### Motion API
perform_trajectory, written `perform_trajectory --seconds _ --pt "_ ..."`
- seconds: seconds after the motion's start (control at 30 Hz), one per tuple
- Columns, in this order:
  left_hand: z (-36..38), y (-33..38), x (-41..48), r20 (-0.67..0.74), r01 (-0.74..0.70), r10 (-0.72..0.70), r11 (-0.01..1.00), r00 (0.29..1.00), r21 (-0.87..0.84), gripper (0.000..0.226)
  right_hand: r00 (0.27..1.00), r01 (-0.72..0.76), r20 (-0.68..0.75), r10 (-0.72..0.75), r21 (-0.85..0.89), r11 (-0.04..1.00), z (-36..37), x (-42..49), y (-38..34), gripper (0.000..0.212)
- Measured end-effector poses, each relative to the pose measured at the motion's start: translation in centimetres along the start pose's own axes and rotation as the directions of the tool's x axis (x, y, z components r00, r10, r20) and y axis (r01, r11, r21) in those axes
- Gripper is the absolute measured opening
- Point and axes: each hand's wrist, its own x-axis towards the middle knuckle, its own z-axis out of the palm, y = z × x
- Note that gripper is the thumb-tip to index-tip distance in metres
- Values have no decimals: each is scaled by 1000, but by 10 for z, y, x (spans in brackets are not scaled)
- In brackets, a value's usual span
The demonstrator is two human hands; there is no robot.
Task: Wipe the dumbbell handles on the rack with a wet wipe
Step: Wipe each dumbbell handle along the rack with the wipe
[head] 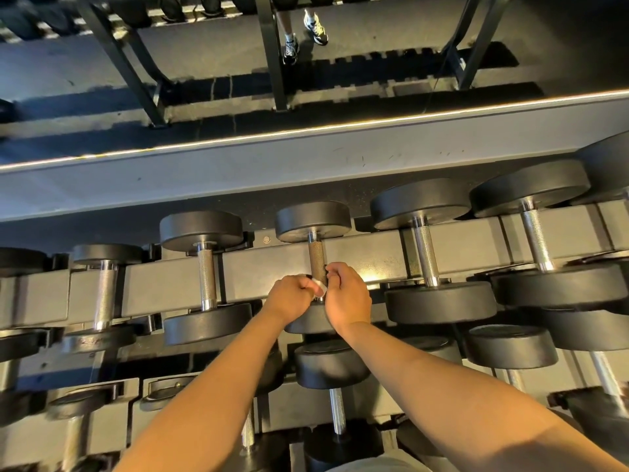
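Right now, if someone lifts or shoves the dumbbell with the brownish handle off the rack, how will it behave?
Probably heavy for its size: the dumbbell has thick, solid-looking black heads. Those round heads would likely roll once clear of the rack. The knurled handle should grip well, unless wet from wiping.

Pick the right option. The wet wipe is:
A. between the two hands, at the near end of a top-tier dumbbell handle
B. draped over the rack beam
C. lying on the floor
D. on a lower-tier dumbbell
A: the white wet wipe shows between the left hand and the right hand, against the near end of the brownish handle.
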Motion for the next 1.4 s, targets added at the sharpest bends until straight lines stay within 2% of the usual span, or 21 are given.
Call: perform_trajectory --seconds 0.1,0.17,0.47,0.53,0.63,0.67,0.77,0.87,1.07,1.13,1.23,1.27,1.4 --pt "3 6 4 -208 -40 2 983 978 -180 33 1000 9 -5 -9 -6 1000 1 0 1 27" --pt "7 11 9 -282 -45 -21 974 959 -223 31 1000 16 -16 -16 -11 1000 1 0 0 26" --pt "10 2 -4 -129 3 -9 999 992 -46 26 1000 20 -6 -20 -35 999 3 1 2 27" --pt "7 3 -4 -200 -23 5 996 980 -87 25 1000 18 -11 -18 -28 999 3 1 2 26" --pt "-1 14 1 -385 -80 -2 977 923 -196 27 1000 19 -24 -19 -1 1000 2 0 2 25" --pt "-1 21 3 -408 -98 3 972 913 -212 27 1000 17 -23 -17 5 1000 2 0 3 26" --pt "8 36 3 -323 -120 61 979 945 -166 22 1000 9 -26 -8 15 1000 2 0 2 27" --pt "20 30 -2 -276 -45 5 989 961 -139 25 999 4 -35 -4 17 1000 2 0 1 27" --pt "16 10 -11 -181 -13 6 999 983 -39 30 999 -25 -41 26 25 999 5 2 3 28" --pt "13 10 -11 -234 -35 21 998 972 -58 31 999 -23 -38 24 16 1000 5 3 4 27" --pt "11 20 -7 -404 -87 8 980 915 -178 32 999 -26 -29 26 3 1000 4 3 5 27" --pt "11 24 -4 -421 -93 -1 975 907 -202 31 999 -30 -30 30 6 1000 4 3 4 27" --pt "17 30 4 -325 -49 18 995 945 -88 28 998 -47 -34 48 30 998 3 2 1 28"
